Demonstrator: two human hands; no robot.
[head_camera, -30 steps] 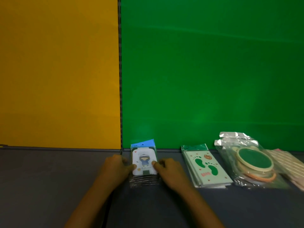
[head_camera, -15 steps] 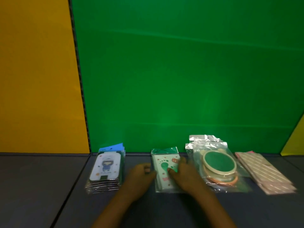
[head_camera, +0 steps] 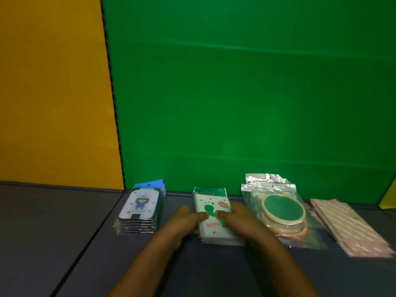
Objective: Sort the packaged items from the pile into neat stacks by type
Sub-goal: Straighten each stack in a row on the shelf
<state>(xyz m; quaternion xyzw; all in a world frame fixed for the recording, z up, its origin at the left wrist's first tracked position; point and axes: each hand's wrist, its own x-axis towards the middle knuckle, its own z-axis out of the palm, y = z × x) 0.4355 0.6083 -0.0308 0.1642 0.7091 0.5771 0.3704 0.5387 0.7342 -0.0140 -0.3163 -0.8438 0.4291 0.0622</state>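
Shifted from the cartoon-figure stack (head_camera: pixel 138 209) onto the footprint stack (head_camera: pixel 215 219), second from left of four. Left hand (head_camera: pixel 184 221) and right hand (head_camera: pixel 237 219) clasping its sides, thumbs on top, squaring edges. Probably final tidying, all types apparently sorted.

Desk (head_camera: pixel 53 228): dark grey, carries four stacks.
Under your fingers (head_camera: pixel 201 215): footprint packs (head_camera: pixel 214 227).
Left of them: cartoon-figure packs (head_camera: pixel 139 209).
Right: round green-disc bags (head_camera: pixel 282 209), then striped pink packs (head_camera: pixel 351 226).
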